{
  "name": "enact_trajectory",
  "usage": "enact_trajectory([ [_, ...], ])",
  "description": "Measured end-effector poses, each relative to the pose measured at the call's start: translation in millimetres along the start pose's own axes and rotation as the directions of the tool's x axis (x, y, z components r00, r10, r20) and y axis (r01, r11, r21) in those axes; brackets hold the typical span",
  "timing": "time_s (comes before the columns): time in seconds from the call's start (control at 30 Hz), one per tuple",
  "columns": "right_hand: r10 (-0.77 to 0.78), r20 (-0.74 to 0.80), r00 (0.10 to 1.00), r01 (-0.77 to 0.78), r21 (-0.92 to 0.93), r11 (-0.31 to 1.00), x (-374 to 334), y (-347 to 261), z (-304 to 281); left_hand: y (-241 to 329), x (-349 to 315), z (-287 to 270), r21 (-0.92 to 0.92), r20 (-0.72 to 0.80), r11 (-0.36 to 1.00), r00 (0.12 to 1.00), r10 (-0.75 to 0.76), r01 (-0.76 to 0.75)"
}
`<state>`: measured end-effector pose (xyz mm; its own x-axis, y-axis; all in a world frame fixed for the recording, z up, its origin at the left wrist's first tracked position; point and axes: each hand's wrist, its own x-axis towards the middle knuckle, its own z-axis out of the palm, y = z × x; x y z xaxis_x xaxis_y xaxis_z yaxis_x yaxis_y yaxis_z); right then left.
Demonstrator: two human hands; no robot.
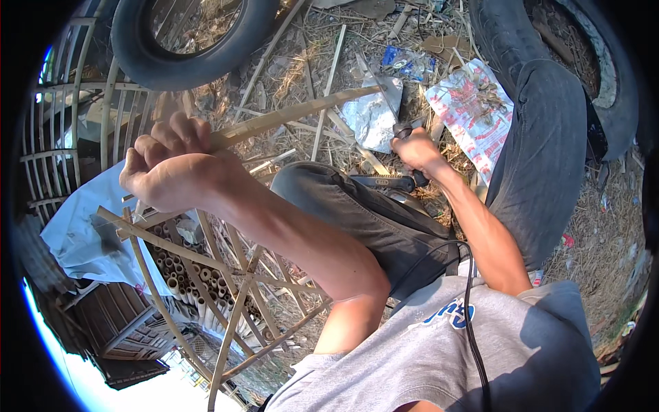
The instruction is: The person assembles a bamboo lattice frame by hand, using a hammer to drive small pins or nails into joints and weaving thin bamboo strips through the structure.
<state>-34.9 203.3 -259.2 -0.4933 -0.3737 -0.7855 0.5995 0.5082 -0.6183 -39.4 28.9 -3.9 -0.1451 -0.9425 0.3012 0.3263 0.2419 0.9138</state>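
My left hand (168,161) is raised at the left, its fingers closed round the near end of a long split bamboo strip (295,110). The strip slants up and to the right, its far tip crossing in front of the knife blade. Lower, at the right, my right hand (417,151) grips the dark handle of a long, narrow-bladed knife (379,88). The blade points away, up and to the left. Beneath it lies a crumpled silvery sheet (377,118). A black elongated object (381,182) rests by my right hand, its kind unclear.
Tyres lie at the far left (185,75) and far right (607,75). A red-and-white printed sack (473,113) sits beside my leg. Bamboo strips (331,89) litter the straw-covered ground. Left of me stand a lattice bamboo frame (240,295) and stacked bamboo tubes (178,275). A black cable (472,329) hangs across my shirt.
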Motion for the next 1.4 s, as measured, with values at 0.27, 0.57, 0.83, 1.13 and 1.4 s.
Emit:
enact_trajectory([
  [0.27,-0.410,-0.057,0.910,0.396,-0.171,0.902,-11,19,21,3,7,-15,-0.127,0.236,0.992,0.972,0.004,0.027],
  [0.57,0.081,0.057,0.995,-0.093,0.254,0.963,29,35,17,-10,6,-13,-0.425,0.783,0.819,0.610,0.119,0.386],
  [0.83,0.108,0.177,0.978,-0.172,0.401,0.900,29,44,16,-9,34,-45,-0.409,0.823,0.814,0.552,0.135,0.411],
  [1.13,-0.170,-0.038,0.985,0.172,0.041,0.984,19,27,26,13,-1,13,0.122,-0.222,0.973,0.950,0.221,-0.198],
  [1.4,-0.088,-0.203,0.975,0.048,-0.195,0.980,24,20,46,-28,33,-20,0.379,-0.114,0.776,0.807,0.580,-0.504],
])
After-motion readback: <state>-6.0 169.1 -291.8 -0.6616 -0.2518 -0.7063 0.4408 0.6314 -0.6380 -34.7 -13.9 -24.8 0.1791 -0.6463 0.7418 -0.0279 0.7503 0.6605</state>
